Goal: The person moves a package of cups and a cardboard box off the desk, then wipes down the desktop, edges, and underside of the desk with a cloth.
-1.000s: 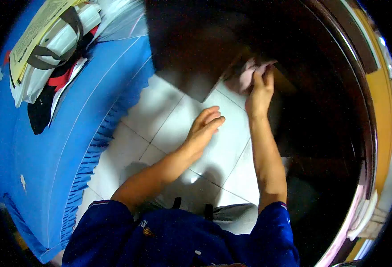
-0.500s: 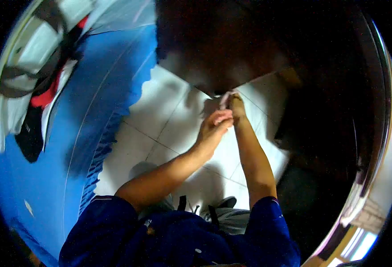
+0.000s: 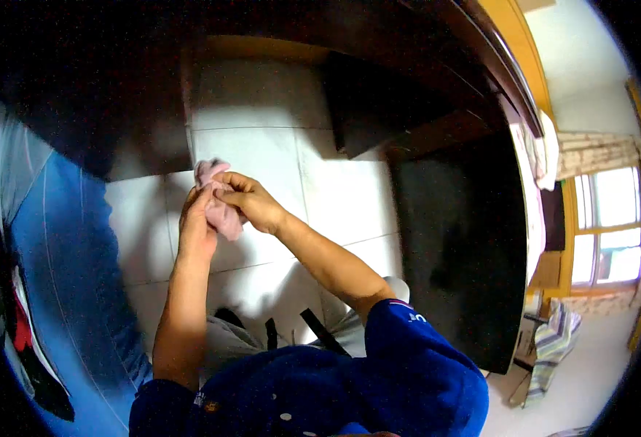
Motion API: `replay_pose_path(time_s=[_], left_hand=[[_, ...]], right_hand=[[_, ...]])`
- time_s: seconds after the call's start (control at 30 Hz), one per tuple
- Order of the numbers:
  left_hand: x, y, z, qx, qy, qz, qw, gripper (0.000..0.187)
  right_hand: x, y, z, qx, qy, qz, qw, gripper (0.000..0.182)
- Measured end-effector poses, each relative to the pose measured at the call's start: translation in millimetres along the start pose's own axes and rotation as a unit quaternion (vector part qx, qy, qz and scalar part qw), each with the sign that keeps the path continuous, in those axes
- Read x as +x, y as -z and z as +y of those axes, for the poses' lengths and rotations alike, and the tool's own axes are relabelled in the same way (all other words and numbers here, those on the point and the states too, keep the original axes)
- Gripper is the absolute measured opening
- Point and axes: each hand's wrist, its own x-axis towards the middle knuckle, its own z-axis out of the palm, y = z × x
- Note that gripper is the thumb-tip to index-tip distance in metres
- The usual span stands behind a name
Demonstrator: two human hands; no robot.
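A crumpled pink cloth [image 3: 224,220] is bunched between my two hands, above the tiled floor. My left hand [image 3: 198,222] is wrapped around its left side. From the right, my right hand [image 3: 253,203] pinches the middle of the cloth with bent fingers. One end of the cloth sticks up past the fingertips and another hangs below them. Part of it is hidden by the fingers.
A dark furniture panel [image 3: 138,131] stands just beyond my hands on the left. At the right is a dark cabinet side [image 3: 466,255]. Blue fabric [image 3: 65,240] covers a bed-like surface at the left. A window [image 3: 608,226] and a striped cloth [image 3: 553,342] show farther right.
My view has turned to the right, bringing the window in. Both hands have come away from the dark panel's lower corner and now hold the cloth together, nearer my body.
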Motion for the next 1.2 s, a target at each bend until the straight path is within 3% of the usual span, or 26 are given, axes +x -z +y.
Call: replay_pose_path(time_s=[0.07,0.13,0.23,0.47,0.57,0.7,0.87,0.97,1.1,1.2], left_hand=[[-4.7,-14.8,-15.8,-0.012,0.019,-0.015,1.0,0.032],[-7.7,-29.1,-28.8,-0.021,0.04,-0.028,0.999,0.031],[-19.5,-54.2,-44.8,-0.047,0.09,-0.019,0.995,0.045],[-26.5,-142.9,-126.8,0.024,0.093,-0.041,0.995,0.048],[-16.1,-161.2,-162.1,0.147,0.074,-0.192,0.968,0.047],[-57.1,-198.3,-203.6,0.225,0.08,-0.245,0.94,0.052],[-62.2,-199.0,-231.4,0.2,0.065,-0.187,0.96,0.049],[-60.2,-203.7,-241.0,0.19,0.021,-0.146,0.97,0.047],[-81.0,-233.3,-254.0,0.187,0.028,-0.123,0.974,0.044],[-83.6,-242.4,-269.6,0.3,0.03,-0.167,0.939,0.044]], right_hand=[[-24.7,22.7,0.5,0.035,0.05,-0.004,0.998,0.036],[-49.3,44.5,0.3,-0.042,0.153,0.034,0.987,0.033],[-96.3,73.7,-2.6,0.003,0.151,0.115,0.982,0.032],[-172.6,166.9,5.7,0.097,0.203,0.274,0.935,0.033],[-177.4,201.4,-2.8,0.206,0.223,0.321,0.897,0.031],[-216.9,227.3,-14.4,0.268,0.242,0.283,0.888,0.028],[-240.7,236.6,-9.6,0.253,0.262,0.275,0.89,0.031],[-259.1,253.0,-7.0,0.2,0.212,0.268,0.918,0.035],[-274.1,262.3,-6.7,0.173,0.153,0.266,0.936,0.045],[-260.1,273.0,24.9,0.193,0.194,0.264,0.925,0.047]])
